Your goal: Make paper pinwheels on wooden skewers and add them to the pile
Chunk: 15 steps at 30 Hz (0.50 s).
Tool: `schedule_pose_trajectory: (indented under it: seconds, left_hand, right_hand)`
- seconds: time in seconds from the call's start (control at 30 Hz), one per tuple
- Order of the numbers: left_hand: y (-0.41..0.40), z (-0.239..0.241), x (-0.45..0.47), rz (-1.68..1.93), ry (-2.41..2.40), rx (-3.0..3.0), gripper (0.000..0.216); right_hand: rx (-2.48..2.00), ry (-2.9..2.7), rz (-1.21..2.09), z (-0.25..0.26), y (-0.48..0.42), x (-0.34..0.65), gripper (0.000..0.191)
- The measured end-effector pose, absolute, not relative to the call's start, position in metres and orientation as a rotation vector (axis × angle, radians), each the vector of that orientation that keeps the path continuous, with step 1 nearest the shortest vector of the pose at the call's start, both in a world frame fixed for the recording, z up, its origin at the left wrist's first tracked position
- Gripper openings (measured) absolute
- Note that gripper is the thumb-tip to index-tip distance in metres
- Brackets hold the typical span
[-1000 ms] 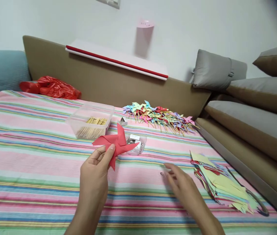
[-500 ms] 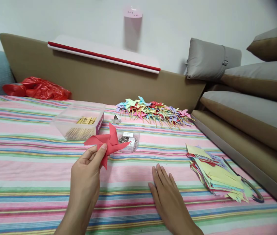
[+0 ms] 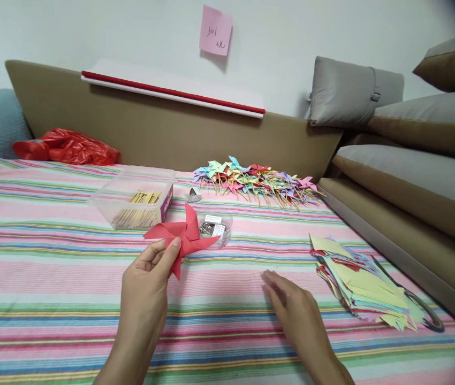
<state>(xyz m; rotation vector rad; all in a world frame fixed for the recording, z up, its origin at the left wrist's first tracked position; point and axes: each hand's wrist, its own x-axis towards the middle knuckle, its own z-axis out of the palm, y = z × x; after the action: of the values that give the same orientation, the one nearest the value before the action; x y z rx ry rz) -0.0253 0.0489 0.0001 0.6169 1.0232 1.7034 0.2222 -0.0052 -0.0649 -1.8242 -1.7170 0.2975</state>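
My left hand (image 3: 149, 278) pinches a red paper pinwheel (image 3: 187, 235) between thumb and fingers, its folded blades spread above the cloth. No stick shows on it. My right hand (image 3: 297, 307) is low over the striped cloth (image 3: 219, 326), fingers bent and thumb a little apart from them; I see nothing held in it. Just behind the pinwheel lies a clear plastic bag of small metal pieces (image 3: 207, 229). A clear plastic box (image 3: 105, 200) holding thin wooden sticks (image 3: 141, 208) stands behind my left hand.
Finished pinwheels on sticks (image 3: 255, 182) lie heaped at the back. To the right are a stack of coloured paper (image 3: 359, 283) and scissors (image 3: 416, 299). A red plastic bag (image 3: 70, 147) lies back left. Grey cushions (image 3: 412, 166) line the right side.
My right hand has lifted from lying flat on the cloth, shifted slightly right, and its fingers have bent. My left hand still holds the red pinwheel. The view has tilted slightly.
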Motion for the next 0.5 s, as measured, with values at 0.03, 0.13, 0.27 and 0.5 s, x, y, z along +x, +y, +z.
schedule_pose_trajectory:
  seconds: [0.03,0.13,0.27,0.5]
  left_hand:
    - [0.048,0.000,-0.024,1.695,1.021,0.627,0.022]
    - [0.046,-0.002,-0.020,1.675,1.037,0.653,0.023]
    - [0.039,-0.002,-0.010,1.627,1.131,0.794,0.023]
    - [0.026,-0.007,0.005,1.481,1.271,1.324,0.018]
  right_hand:
    - [-1.815,-1.678,0.318,-0.062,-0.005,0.224,0.036]
    - [-1.738,-1.632,0.409,-0.054,-0.005,0.223,0.031]
    - [-1.556,-1.434,0.736,-0.048,-0.007,0.211,0.027]
    - [-1.293,-1.101,1.023,-0.016,-0.011,0.189,0.031]
